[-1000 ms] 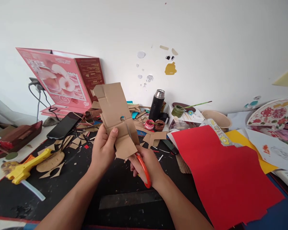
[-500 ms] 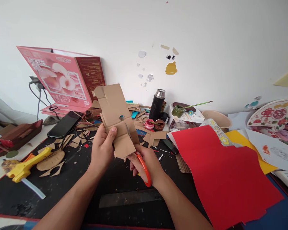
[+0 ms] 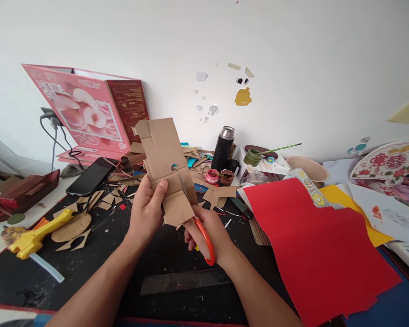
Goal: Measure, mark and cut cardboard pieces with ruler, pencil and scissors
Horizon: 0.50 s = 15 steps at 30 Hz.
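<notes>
A creased piece of brown cardboard (image 3: 163,145) with a small round hole is held up over the table. My left hand (image 3: 148,202) grips its left edge, thumb on the front face and the other fingers behind. My right hand (image 3: 209,231) is closed around the orange handle of a pair of scissors (image 3: 206,240). One blade lies across the front of the cardboard, pointing up toward the hole; the other blade is hidden behind it. A cut runs along the blade on the right side of the cardboard.
A yellow glue gun (image 3: 37,236) and a phone (image 3: 92,176) lie at left, near a pink box (image 3: 88,113). Cardboard scraps, a black flask (image 3: 223,147) and paint jars (image 3: 212,176) stand behind. Red paper (image 3: 313,245) covers the right; a ruler-like strip (image 3: 184,281) lies in front.
The cardboard has shifted very slightly to the right against the scissors. Both hands keep their holds, and nothing else has visibly moved.
</notes>
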### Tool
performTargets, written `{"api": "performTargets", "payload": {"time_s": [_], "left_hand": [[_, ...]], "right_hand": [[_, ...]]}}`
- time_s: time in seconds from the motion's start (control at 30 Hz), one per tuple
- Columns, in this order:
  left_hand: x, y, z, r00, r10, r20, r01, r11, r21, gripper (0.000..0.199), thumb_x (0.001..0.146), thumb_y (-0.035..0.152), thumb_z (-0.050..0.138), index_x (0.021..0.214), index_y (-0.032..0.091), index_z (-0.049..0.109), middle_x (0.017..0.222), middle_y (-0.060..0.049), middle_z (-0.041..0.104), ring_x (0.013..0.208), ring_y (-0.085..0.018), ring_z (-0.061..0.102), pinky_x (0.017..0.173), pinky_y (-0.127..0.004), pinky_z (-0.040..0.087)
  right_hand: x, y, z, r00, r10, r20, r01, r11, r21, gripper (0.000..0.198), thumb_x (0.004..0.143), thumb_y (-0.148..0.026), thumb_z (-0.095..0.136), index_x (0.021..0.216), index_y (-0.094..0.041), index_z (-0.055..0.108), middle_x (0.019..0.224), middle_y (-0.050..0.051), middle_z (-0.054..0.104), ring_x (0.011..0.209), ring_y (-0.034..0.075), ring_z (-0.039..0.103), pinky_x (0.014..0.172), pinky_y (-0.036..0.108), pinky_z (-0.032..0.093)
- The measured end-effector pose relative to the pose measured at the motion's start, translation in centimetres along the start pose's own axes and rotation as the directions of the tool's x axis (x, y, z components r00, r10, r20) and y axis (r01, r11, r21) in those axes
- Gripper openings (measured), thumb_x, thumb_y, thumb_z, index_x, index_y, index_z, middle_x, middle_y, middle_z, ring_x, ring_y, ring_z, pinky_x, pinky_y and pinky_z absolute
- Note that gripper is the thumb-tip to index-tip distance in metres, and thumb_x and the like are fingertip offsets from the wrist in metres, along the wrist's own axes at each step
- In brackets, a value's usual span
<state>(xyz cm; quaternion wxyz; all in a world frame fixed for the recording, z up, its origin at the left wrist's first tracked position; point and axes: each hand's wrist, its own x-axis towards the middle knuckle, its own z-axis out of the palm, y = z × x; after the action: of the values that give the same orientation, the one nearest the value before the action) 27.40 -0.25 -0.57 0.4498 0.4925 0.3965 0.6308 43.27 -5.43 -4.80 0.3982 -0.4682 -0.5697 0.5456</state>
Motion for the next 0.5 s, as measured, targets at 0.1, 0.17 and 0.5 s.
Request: {"api": "performTargets", "payload": {"time_s": [0.1, 0.17, 0.5], "left_hand": [[-0.01, 0.16, 0.13, 1.0, -0.005, 0.005, 0.005, 1.0, 0.01, 0.032, 0.091, 0.049, 0.073, 0.106, 0.024, 0.062, 0.123, -0.011, 0.077, 0.116, -0.033, 0.073, 0.084, -0.039, 0.064], [-0.02, 0.15, 0.16, 1.0, 0.003, 0.007, -0.003, 1.0, 0.016, 0.031, 0.092, 0.049, 0.073, 0.106, 0.024, 0.062, 0.123, -0.01, 0.077, 0.116, -0.033, 0.073, 0.084, -0.039, 0.064], [0.16, -0.69, 0.0, 0.999, -0.023, 0.028, 0.023, 1.0, 0.003, 0.04, 0.092, 0.052, 0.073, 0.117, 0.023, 0.063, 0.12, -0.011, 0.078, 0.106, -0.031, 0.075, 0.077, -0.037, 0.064]], "right_hand": [[-0.05, -0.09, 0.03, 1.0, 0.003, -0.005, -0.003, 1.0, -0.005, 0.046, 0.097, -0.066, 0.069, 0.092, -0.02, 0.066, 0.063, -0.004, 0.063, 0.045, 0.011, 0.06, 0.044, 0.019, 0.044], [-0.06, -0.14, 0.07, 1.0, 0.003, -0.005, -0.003, 1.0, -0.007, 0.047, 0.098, -0.066, 0.069, 0.091, -0.02, 0.066, 0.063, -0.004, 0.062, 0.044, 0.011, 0.06, 0.044, 0.019, 0.044], [0.03, -0.15, 0.23, 0.999, 0.021, -0.041, -0.025, 0.996, -0.088, 0.046, 0.1, -0.066, 0.065, 0.088, -0.022, 0.062, 0.056, -0.006, 0.056, 0.04, 0.012, 0.057, 0.04, 0.02, 0.04]]}}
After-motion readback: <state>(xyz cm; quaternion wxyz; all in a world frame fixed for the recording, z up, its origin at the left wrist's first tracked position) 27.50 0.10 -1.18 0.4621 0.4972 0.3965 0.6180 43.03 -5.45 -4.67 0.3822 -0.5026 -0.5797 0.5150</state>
